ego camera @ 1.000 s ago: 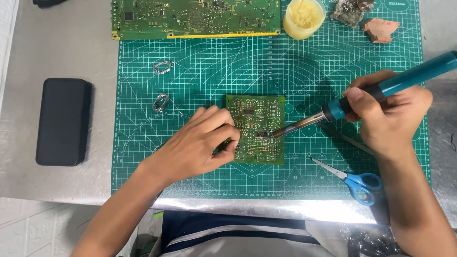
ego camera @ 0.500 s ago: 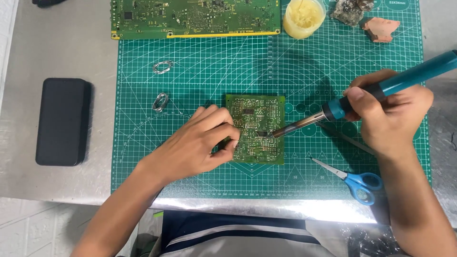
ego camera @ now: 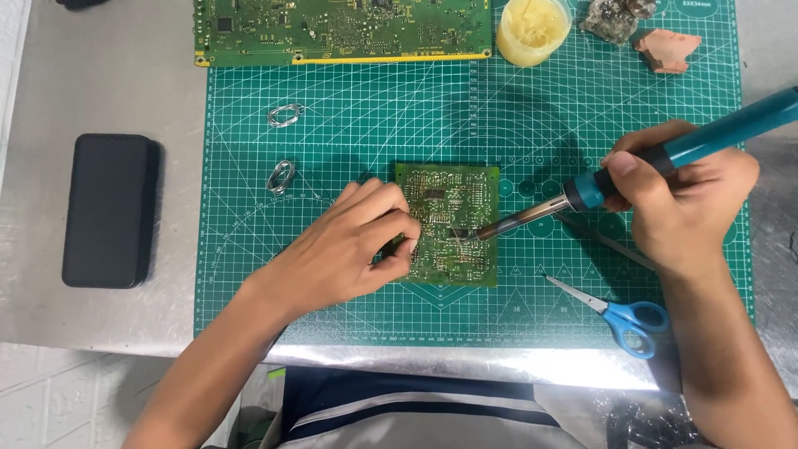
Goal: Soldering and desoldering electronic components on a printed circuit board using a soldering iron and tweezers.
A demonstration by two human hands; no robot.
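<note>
A small green circuit board [ego camera: 449, 223] lies flat near the middle of a green cutting mat [ego camera: 374, 141], a little toward the mat's front edge. The left hand [ego camera: 349, 245] rests on the mat at the board's left edge, fingers curled and pinching that edge to hold it down. The right hand [ego camera: 682, 204] is closed around the teal handle of a soldering iron [ego camera: 665, 154], gripping it like a pen. The iron slants down from the mat's right edge, and its metal tip touches the board near its centre.

Blue-handled scissors [ego camera: 619, 312] lie near the mat's front right corner, just below the right hand. Two small coils of solder wire [ego camera: 283, 145] sit on the left part of the mat, well apart from the board. Along the mat's back edge lies a large green circuit board [ego camera: 341, 29], beside it a round tub of yellowish paste [ego camera: 532, 29], then a grey lump [ego camera: 615, 17] and a reddish chunk [ego camera: 665, 48] toward the back right corner. A black phone [ego camera: 108, 209] lies face down on the metal table [ego camera: 100, 75], left of the mat.
</note>
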